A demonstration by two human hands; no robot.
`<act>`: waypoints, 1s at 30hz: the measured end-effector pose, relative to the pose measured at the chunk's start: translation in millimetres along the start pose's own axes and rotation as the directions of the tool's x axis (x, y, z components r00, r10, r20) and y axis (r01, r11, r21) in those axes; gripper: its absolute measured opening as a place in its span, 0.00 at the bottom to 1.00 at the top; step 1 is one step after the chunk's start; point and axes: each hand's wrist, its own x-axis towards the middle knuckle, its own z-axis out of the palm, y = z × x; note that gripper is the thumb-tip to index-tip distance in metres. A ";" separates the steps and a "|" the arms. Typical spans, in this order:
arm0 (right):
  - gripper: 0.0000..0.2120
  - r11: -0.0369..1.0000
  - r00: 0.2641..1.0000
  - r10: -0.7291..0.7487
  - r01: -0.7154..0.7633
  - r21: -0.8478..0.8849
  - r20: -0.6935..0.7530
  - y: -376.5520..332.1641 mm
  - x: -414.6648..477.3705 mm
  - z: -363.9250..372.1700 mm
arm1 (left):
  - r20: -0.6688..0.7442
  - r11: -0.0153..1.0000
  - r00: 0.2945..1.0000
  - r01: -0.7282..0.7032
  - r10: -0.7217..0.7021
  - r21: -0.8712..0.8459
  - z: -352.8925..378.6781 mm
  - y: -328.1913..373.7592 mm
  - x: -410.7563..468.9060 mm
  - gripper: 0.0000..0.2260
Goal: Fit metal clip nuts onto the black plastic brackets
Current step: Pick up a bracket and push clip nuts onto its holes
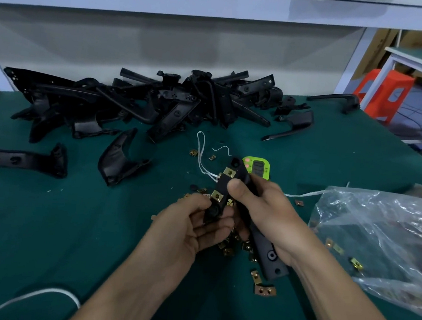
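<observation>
Two hands hold a black bracket [221,184] above the green table [40,219], with two brass clip nuts [229,172] seated on its face. The left hand [192,226] curls its fingers [212,228] round the lower end. The right hand [264,210] pinches the middle between thumb and fingers. Loose clip nuts [264,289] lie beneath, near a plastic bag [379,244]. A pile of brackets [145,99] sits behind.

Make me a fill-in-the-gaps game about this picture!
1. The left hand and right hand hold a ___ bracket.
2. That bracket shows ___ fitted clip nuts.
3. The table cover is ___.
4. The clear bag lies to the person's ___.
Missing words: black, two, green, right.
</observation>
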 end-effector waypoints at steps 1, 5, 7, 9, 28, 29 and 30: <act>0.28 1.000 1.000 -0.003 0.003 -0.012 -0.006 -0.4 0.1 -1.4 | 0.014 1.000 1.000 0.013 -0.013 -0.004 0.4 -1.1 -0.7 0.12; 0.27 1.000 1.000 -0.016 0.016 -0.001 0.009 0.8 0.4 -1.3 | 0.019 0.990 0.998 -0.065 0.063 0.122 0.3 -2.0 -2.5 0.14; 0.27 1.000 1.000 -0.018 0.018 0.009 0.020 1.6 0.4 0.4 | 0.021 0.981 0.994 -0.106 0.104 0.161 -1.2 -0.5 -3.3 0.13; 0.27 1.000 0.999 -0.019 0.019 0.005 0.025 2.3 -0.1 1.2 | 0.018 0.978 0.993 -0.114 0.113 0.176 -3.7 0.7 -3.3 0.12; 0.19 0.964 0.998 -0.044 0.054 -0.260 0.044 -1.5 -5.0 -1.6 | 0.047 0.903 0.997 -0.072 0.057 0.423 -16.7 6.7 -2.2 0.09; 0.20 0.963 0.998 -0.046 0.055 -0.263 0.041 -1.1 -4.4 -2.2 | 0.028 0.900 0.996 -0.089 0.085 0.427 -14.8 4.1 -2.5 0.10; 0.21 0.963 0.998 -0.047 0.056 -0.263 0.039 -0.7 -3.9 -2.6 | 0.006 0.895 0.994 -0.105 0.113 0.433 -12.8 1.4 -2.8 0.10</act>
